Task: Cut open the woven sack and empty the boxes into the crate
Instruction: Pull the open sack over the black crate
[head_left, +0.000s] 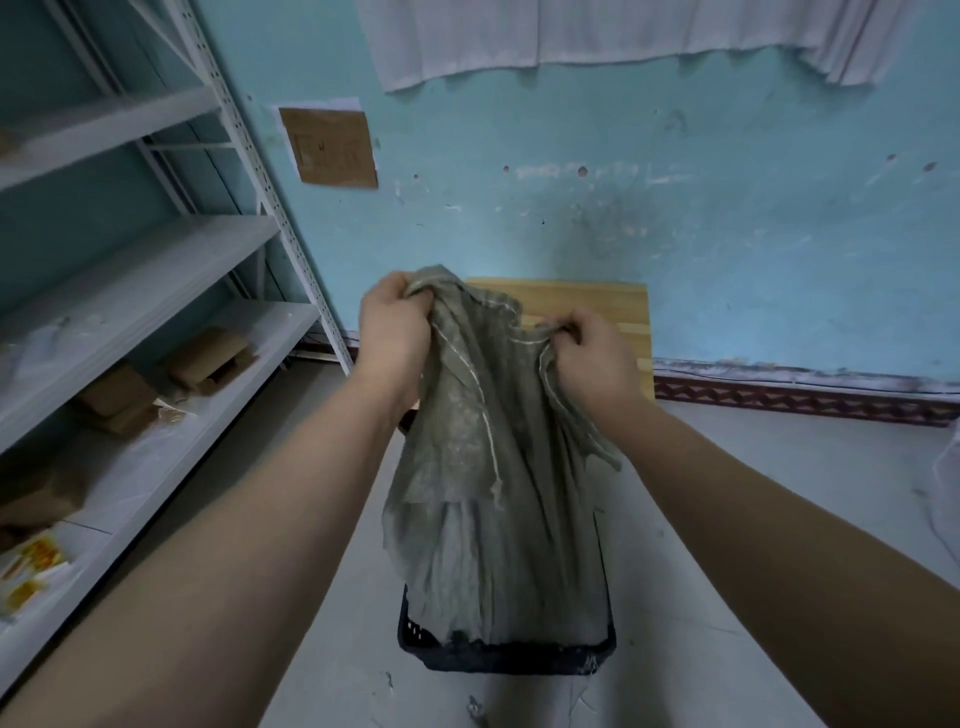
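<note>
A limp grey-green woven sack (493, 467) hangs upside down in front of me, with a pale cord trailing down its side. My left hand (395, 327) grips one bunched upper corner. My right hand (587, 353) grips the other upper corner. The sack's lower end drapes into a dark plastic crate (498, 657) on the floor below and hides the crate's inside. No boxes show in the crate from here.
White metal shelving (130, 291) stands at the left with several brown cardboard boxes (208, 358) and yellow packets (31, 566). A wooden board (597, 312) leans on the blue wall behind the sack. Pale floor stretches to the right of the crate.
</note>
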